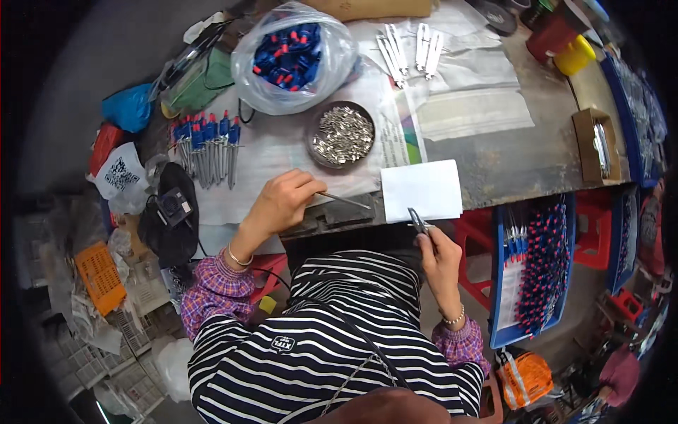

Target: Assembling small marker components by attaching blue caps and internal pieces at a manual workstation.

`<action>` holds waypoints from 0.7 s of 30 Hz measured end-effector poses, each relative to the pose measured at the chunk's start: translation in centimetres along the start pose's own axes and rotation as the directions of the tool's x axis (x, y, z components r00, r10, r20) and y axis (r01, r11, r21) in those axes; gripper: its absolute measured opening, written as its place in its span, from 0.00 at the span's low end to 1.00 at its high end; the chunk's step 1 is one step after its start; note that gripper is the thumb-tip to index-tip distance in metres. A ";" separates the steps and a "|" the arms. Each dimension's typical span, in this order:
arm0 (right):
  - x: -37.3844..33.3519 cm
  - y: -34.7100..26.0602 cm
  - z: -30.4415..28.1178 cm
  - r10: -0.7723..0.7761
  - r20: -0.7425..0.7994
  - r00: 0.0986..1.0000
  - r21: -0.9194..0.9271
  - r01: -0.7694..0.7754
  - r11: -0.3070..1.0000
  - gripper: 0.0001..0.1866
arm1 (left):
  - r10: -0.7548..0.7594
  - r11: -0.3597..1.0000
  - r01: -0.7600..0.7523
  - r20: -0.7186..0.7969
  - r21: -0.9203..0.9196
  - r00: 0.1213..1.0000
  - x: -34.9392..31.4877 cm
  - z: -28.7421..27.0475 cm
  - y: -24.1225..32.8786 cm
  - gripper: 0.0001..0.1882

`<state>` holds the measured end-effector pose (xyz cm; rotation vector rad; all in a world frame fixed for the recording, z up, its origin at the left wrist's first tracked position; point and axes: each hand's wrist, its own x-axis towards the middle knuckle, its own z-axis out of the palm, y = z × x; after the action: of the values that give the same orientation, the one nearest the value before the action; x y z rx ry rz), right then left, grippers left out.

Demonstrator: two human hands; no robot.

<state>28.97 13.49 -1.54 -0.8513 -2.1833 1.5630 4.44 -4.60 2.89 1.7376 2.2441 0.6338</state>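
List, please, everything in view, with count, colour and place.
Table: one, grey, centre.
Bag: one, clear, far side.
Parts: many, blue and red, in bag.
Bowl: one, dark, mid-table.
Metal bits: many, silver, in bowl.
Rods: many, silver and blue, left of bowl.
Slim pieces: several, white, right of bag.
Paper: sheet count unclear, white, near edge.
Trays: at least three, blue, right.
Cardboard box: one, brown, table's right.
Basket: one, orange, lower left.
Thin bar: one, grey, left of paper.
Plier-like tool: one, dark, over paper.
Other clutter: uncounted, mixed, around edges.
Clothing: one, striped black and white, bottom.
Left hand: one, bare, on thin bar.
Right hand: one, bare, on tool.
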 end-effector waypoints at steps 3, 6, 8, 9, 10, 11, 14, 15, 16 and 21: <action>0.2 -1.2 -0.2 0.009 0.045 0.999 0.009 -0.009 1.000 0.03 | -0.069 0.998 0.068 -0.075 -0.019 0.995 -0.9 -0.1 -0.6 0.18; 1.4 -3.0 -0.4 0.023 0.102 0.995 0.004 -0.023 1.000 0.03 | -0.054 0.997 0.040 -0.231 -0.064 0.972 -0.5 -1.0 -0.7 0.19; 2.8 -3.9 -0.2 -0.126 0.129 0.984 -0.031 0.131 0.991 0.03 | -0.051 0.998 0.040 -0.313 -0.040 0.949 -0.2 -1.6 -1.8 0.19; 3.8 -4.8 -0.2 -0.218 0.136 0.966 -0.064 0.228 0.972 0.06 | -0.040 0.999 0.035 -0.380 -0.021 0.924 0.3 -2.0 -2.5 0.19; 5.0 -5.9 0.0 -0.225 0.140 0.964 -0.069 0.236 0.969 0.06 | -0.041 0.999 0.036 -0.389 -0.021 0.920 1.0 -2.8 -3.0 0.19; 6.3 -7.2 0.3 -0.313 0.207 0.927 -0.076 0.334 0.940 0.06 | 0.023 0.994 0.029 -0.459 0.107 0.888 2.1 -3.9 -3.6 0.18; 11.1 -10.2 2.2 -0.557 0.332 0.761 -0.107 0.617 0.779 0.05 | 0.076 0.968 0.070 -0.546 0.242 0.835 4.8 -5.6 -5.6 0.17; 12.8 -11.2 3.1 -0.595 0.368 0.714 -0.147 0.677 0.722 0.04 | 0.060 0.963 0.103 -0.569 0.251 0.820 5.4 -5.9 -6.0 0.17; 14.3 -12.0 4.1 -0.628 0.406 0.664 -0.181 0.732 0.657 0.04 | 0.063 0.962 0.102 -0.572 0.251 0.818 5.4 -5.7 -6.2 0.17; 19.6 -11.1 8.4 -0.596 0.484 0.641 -0.310 0.762 0.568 0.02 | 0.052 0.959 0.071 -0.415 0.275 0.908 4.7 -3.3 -6.8 0.19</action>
<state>5.96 17.21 4.37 0.2540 -2.7152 0.7726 -4.09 -2.11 2.98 1.8598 2.7545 0.7781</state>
